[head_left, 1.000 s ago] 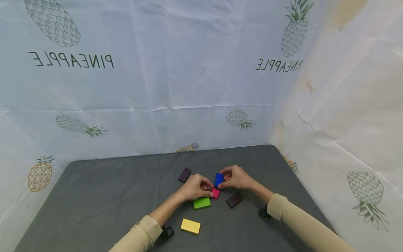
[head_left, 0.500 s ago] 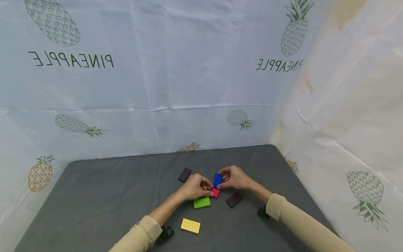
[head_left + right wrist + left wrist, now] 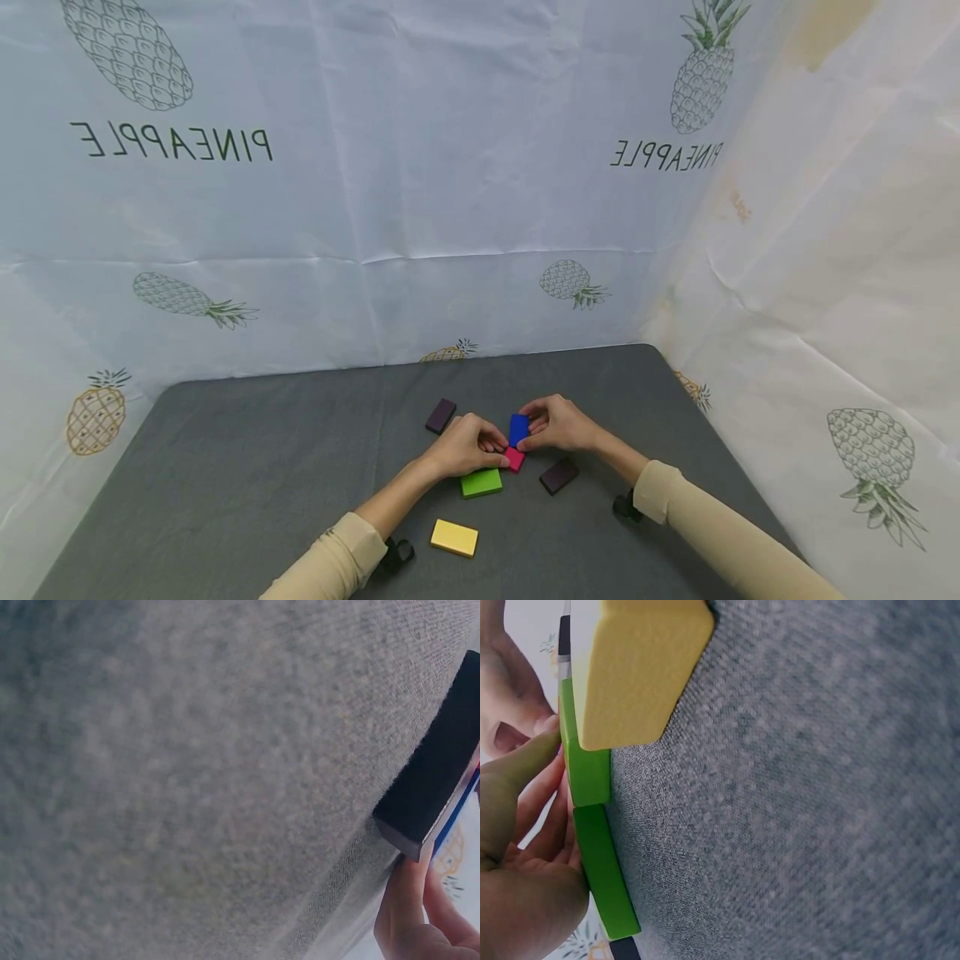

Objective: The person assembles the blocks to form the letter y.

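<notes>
In the head view my right hand (image 3: pixel 562 423) holds a blue block (image 3: pixel 519 429) between thumb and fingers. The blue block's near end meets a small pinkish-red block (image 3: pixel 514 459). My left hand (image 3: pixel 463 446) pinches that red block at its left side, thumb near, forefinger far. A bright green block (image 3: pixel 482 483) lies just below the left hand. In the left wrist view the left hand (image 3: pixel 532 847) is partly behind the green block (image 3: pixel 589 772). The right wrist view shows the right hand (image 3: pixel 424 922) mostly hidden behind a dark block (image 3: pixel 435 765), with a blue edge beyond.
A yellow block (image 3: pixel 453 538) lies nearer the person. One dark block (image 3: pixel 558 476) is below the right hand, and another dark block (image 3: pixel 440 416) sits behind the left hand. The grey table (image 3: pixel 262 467) has a patterned white curtain (image 3: pixel 465 167) along its back.
The right hand has shifted the blue block slightly left, up to the red block, in the first half second. The left hand has stayed in place.
</notes>
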Demonstrator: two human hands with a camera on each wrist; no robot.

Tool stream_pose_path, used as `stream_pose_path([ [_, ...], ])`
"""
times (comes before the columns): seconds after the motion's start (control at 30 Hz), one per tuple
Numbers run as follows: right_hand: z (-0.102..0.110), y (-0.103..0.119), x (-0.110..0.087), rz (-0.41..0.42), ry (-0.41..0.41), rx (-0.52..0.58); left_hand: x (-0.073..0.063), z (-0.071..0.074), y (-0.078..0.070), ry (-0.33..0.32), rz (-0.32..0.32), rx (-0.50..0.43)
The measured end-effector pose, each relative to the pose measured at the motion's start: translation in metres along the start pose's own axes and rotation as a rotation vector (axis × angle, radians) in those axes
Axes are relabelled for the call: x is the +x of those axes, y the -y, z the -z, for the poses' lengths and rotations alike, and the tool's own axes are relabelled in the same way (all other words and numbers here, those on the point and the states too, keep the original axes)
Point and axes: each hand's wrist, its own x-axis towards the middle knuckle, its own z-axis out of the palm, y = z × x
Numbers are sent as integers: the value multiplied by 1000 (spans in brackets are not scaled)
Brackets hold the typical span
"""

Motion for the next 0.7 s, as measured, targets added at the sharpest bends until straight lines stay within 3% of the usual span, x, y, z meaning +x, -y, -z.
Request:
stream_pose_path([
  [0.7, -4, 1, 3, -30, -37, -3, 0, -1, 3, -3, -24, -8],
])
